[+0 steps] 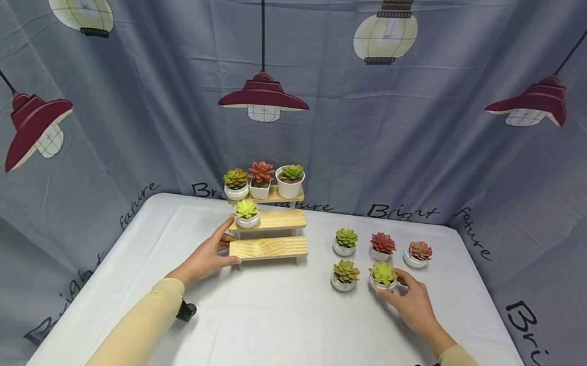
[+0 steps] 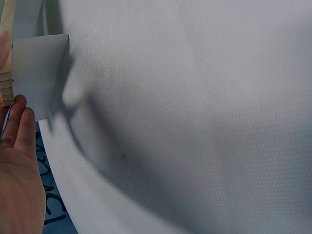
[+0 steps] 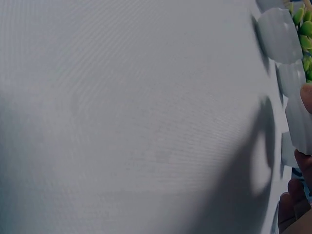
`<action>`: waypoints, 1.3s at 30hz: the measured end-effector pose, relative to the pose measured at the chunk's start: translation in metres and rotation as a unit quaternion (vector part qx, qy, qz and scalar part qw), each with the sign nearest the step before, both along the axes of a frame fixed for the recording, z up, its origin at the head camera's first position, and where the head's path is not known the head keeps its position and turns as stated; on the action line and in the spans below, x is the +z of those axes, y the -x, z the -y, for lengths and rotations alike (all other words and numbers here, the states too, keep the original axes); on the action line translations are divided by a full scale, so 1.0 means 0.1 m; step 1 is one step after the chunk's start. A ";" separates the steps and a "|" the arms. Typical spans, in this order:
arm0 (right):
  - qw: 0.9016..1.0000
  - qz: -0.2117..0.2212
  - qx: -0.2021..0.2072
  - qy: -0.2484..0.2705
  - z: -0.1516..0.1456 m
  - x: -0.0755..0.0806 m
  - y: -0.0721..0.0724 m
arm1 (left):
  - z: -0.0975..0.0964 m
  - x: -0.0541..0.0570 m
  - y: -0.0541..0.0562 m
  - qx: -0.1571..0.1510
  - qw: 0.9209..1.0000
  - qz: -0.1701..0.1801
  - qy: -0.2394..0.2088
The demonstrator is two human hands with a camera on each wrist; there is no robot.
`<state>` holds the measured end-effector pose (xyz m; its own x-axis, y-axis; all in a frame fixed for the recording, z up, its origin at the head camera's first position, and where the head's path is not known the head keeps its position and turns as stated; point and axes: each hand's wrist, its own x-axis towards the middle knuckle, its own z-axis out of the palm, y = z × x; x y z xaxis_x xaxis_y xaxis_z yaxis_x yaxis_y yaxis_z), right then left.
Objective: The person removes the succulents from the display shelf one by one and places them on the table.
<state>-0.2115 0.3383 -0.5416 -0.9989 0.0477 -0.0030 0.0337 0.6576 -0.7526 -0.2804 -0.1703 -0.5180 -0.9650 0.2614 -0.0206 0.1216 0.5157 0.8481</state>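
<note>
My left hand (image 1: 207, 259) holds the left end of a three-step wooden display stand (image 1: 269, 248), thumb at the front of the lowest step and fingers at its side. In the left wrist view, the fingertips (image 2: 20, 109) lie against the step's end, beside a white leg panel (image 2: 39, 68). With thumb and fingers, my right hand (image 1: 413, 304) pinches a yellow-green potted succulent (image 1: 383, 274) by its white pot (image 3: 298, 124). A bright green succulent (image 1: 247, 213) sits at the left of the middle step. The lowest step is bare.
On the top step stand an orange-green succulent (image 1: 236, 183), a red one (image 1: 260, 177) and a green one (image 1: 290, 181). Several more potted succulents, such as a red one (image 1: 382, 246) and a green one (image 1: 345, 275), stand near my right hand on the white table (image 1: 272, 341). A curtain (image 1: 389, 134) hangs behind.
</note>
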 end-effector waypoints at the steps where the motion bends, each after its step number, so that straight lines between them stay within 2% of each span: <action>1: 1.000 0.004 -0.002 -0.002 0.00 -0.01 0.00 | 0.00 0.00 0.00 -0.001 1.000 0.000 0.000; 17: 1.000 -0.002 -0.008 -0.014 0.00 -0.08 0.00 | -0.01 -0.01 0.01 -0.003 1.000 -0.009 -0.003; 27: 0.999 0.041 -0.022 0.006 0.00 -0.10 0.00 | -0.01 -0.02 0.01 -0.002 1.000 -0.008 -0.006; 39: 0.999 0.035 -0.015 0.011 -0.01 -0.17 0.01 | 0.00 -0.01 0.01 -0.004 1.000 -0.007 -0.009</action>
